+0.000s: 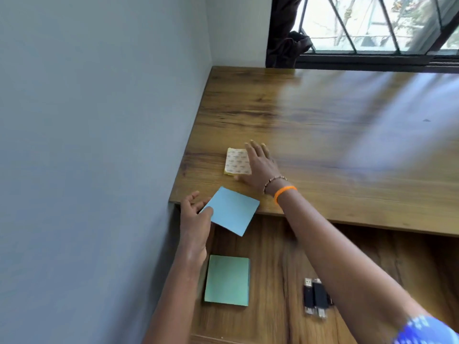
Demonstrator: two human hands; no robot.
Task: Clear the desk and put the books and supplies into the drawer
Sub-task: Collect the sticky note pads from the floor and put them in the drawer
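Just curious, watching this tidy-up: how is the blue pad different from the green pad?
The blue pad is held in the left hand above the desk's front edge; the green pad lies flat in the open drawer. The blue pad is turned cornerwise, diamond-like; the green pad sits nearly square to the drawer. They differ in colour, light blue against mint green. Both are plain square paper pads of similar size.
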